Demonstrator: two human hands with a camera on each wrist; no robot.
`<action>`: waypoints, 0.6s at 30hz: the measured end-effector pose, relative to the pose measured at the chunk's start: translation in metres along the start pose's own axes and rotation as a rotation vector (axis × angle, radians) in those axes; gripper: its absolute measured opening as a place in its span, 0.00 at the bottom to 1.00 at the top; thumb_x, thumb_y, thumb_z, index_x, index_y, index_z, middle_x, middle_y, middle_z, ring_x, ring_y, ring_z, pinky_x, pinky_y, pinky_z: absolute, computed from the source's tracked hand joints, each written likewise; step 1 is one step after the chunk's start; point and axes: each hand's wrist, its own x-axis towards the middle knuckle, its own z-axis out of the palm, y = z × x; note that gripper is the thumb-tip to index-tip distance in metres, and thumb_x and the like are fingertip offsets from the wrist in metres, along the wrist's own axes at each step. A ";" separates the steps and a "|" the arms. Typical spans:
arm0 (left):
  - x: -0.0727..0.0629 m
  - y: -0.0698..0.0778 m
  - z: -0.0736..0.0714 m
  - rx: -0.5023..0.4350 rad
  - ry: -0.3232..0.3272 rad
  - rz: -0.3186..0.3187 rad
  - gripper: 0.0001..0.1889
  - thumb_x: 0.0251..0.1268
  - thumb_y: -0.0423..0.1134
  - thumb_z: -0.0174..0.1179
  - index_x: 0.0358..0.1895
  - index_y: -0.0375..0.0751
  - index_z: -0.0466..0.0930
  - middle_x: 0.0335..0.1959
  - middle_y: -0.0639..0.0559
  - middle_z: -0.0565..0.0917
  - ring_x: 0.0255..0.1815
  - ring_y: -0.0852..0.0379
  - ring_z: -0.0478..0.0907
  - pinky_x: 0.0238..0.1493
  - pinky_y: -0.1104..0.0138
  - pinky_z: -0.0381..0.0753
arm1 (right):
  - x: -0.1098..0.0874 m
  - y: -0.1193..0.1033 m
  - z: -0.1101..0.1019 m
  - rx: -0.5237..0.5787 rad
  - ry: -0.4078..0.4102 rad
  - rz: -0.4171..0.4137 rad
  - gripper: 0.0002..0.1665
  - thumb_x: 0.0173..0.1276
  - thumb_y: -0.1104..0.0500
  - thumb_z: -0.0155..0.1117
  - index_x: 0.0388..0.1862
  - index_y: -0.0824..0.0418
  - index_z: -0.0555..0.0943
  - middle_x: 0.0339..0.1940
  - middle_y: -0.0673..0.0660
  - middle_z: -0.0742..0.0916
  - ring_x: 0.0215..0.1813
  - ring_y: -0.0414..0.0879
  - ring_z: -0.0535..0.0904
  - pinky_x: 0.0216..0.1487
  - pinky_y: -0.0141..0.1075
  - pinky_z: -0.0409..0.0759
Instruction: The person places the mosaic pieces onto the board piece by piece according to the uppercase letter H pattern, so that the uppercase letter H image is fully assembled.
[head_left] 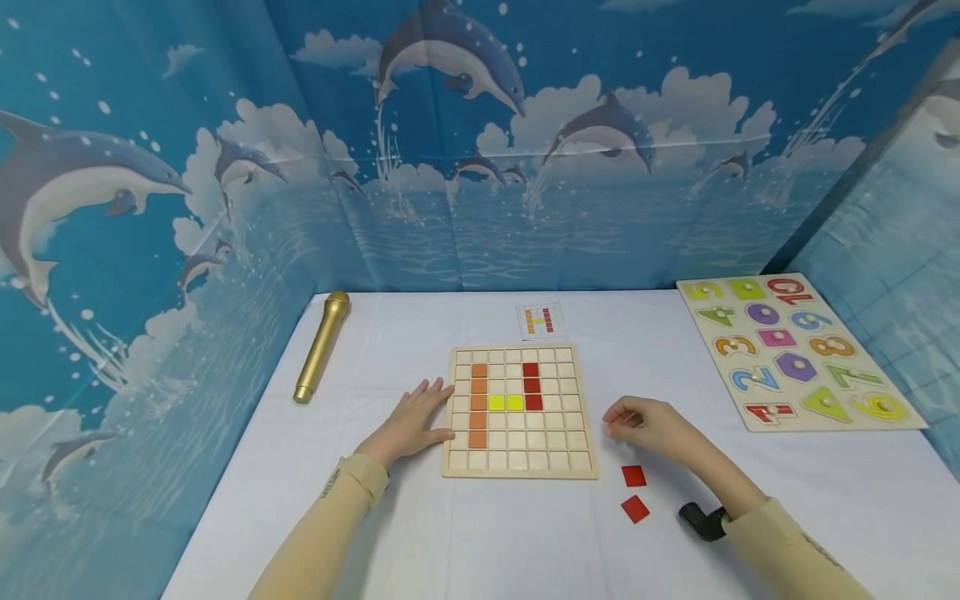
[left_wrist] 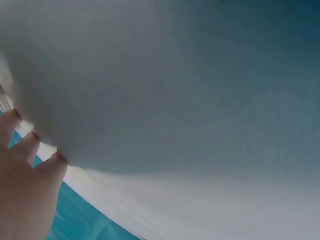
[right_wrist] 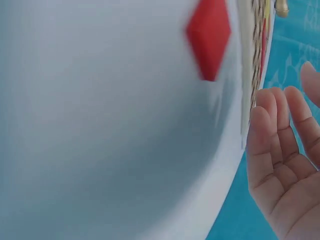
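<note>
Head view: bright, even light, soft shadows, wide-angle bending at the edges. Both wrist views: blurred, out of focus, table (head_left: 480, 533) surface washed grey.

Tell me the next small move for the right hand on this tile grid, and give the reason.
Probably reach the right hand down to the nearer red tile and pick it up. The hand looks empty, the grid board's red column has three tiles against five orange, and the left hand steadies the board.
</note>
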 end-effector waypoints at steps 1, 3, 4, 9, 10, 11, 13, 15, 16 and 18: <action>0.000 0.000 0.000 0.000 -0.001 -0.001 0.42 0.64 0.52 0.65 0.77 0.44 0.56 0.80 0.41 0.52 0.82 0.40 0.44 0.80 0.43 0.43 | -0.005 0.002 0.000 -0.002 0.000 0.002 0.07 0.63 0.59 0.70 0.39 0.59 0.83 0.33 0.50 0.84 0.37 0.43 0.78 0.37 0.31 0.80; -0.001 0.000 0.000 -0.003 0.000 -0.001 0.42 0.64 0.52 0.65 0.77 0.44 0.56 0.80 0.41 0.52 0.82 0.40 0.44 0.80 0.43 0.43 | -0.013 0.005 -0.001 -0.011 0.004 0.000 0.08 0.63 0.59 0.70 0.39 0.59 0.83 0.33 0.50 0.84 0.37 0.42 0.78 0.36 0.31 0.80; -0.001 0.000 -0.001 -0.003 0.000 -0.002 0.42 0.64 0.52 0.65 0.77 0.44 0.56 0.80 0.41 0.52 0.82 0.40 0.44 0.80 0.43 0.43 | -0.017 0.006 -0.001 -0.013 0.006 0.002 0.08 0.63 0.59 0.70 0.39 0.59 0.83 0.33 0.50 0.84 0.37 0.42 0.78 0.37 0.30 0.79; -0.001 0.000 -0.001 -0.010 0.004 -0.006 0.42 0.64 0.52 0.65 0.77 0.44 0.57 0.80 0.41 0.52 0.82 0.40 0.44 0.80 0.44 0.43 | -0.028 0.009 -0.003 -0.005 0.010 0.013 0.10 0.62 0.58 0.71 0.41 0.60 0.83 0.33 0.49 0.85 0.37 0.42 0.78 0.36 0.31 0.79; -0.001 0.000 -0.002 -0.009 0.003 -0.006 0.42 0.64 0.52 0.65 0.77 0.44 0.57 0.80 0.41 0.52 0.82 0.41 0.43 0.80 0.44 0.43 | -0.029 0.010 -0.003 -0.003 0.008 0.019 0.10 0.62 0.59 0.71 0.41 0.60 0.83 0.33 0.49 0.85 0.37 0.43 0.78 0.35 0.31 0.79; -0.001 0.000 -0.001 -0.012 0.003 -0.005 0.42 0.64 0.51 0.65 0.77 0.44 0.57 0.80 0.41 0.52 0.82 0.41 0.43 0.80 0.44 0.42 | -0.030 0.010 -0.003 0.000 0.006 0.026 0.10 0.62 0.59 0.70 0.41 0.60 0.82 0.33 0.49 0.85 0.37 0.43 0.78 0.35 0.31 0.79; -0.001 0.000 -0.001 -0.016 0.004 -0.004 0.42 0.64 0.51 0.65 0.77 0.44 0.57 0.80 0.41 0.52 0.82 0.40 0.43 0.80 0.44 0.42 | -0.032 0.012 -0.003 0.004 -0.004 0.040 0.10 0.62 0.60 0.70 0.42 0.60 0.82 0.33 0.50 0.85 0.38 0.43 0.78 0.35 0.30 0.79; -0.001 0.001 -0.001 -0.017 0.002 -0.003 0.42 0.64 0.51 0.65 0.77 0.44 0.57 0.80 0.41 0.52 0.82 0.41 0.43 0.80 0.43 0.42 | -0.034 0.013 -0.002 0.010 -0.012 0.059 0.10 0.62 0.60 0.70 0.42 0.60 0.82 0.33 0.50 0.85 0.38 0.43 0.78 0.36 0.30 0.79; -0.001 0.001 -0.001 -0.015 0.000 -0.003 0.42 0.64 0.51 0.65 0.77 0.44 0.56 0.80 0.42 0.52 0.82 0.41 0.43 0.80 0.43 0.42 | -0.035 0.014 -0.002 0.013 -0.014 0.067 0.11 0.61 0.60 0.71 0.42 0.60 0.82 0.34 0.50 0.85 0.38 0.43 0.78 0.36 0.30 0.79; -0.001 0.001 0.000 -0.013 0.000 -0.003 0.42 0.64 0.52 0.65 0.77 0.44 0.56 0.80 0.41 0.52 0.82 0.40 0.43 0.80 0.43 0.42 | -0.037 0.016 -0.001 0.019 -0.016 0.076 0.12 0.61 0.60 0.71 0.42 0.61 0.82 0.34 0.50 0.85 0.38 0.43 0.78 0.36 0.30 0.79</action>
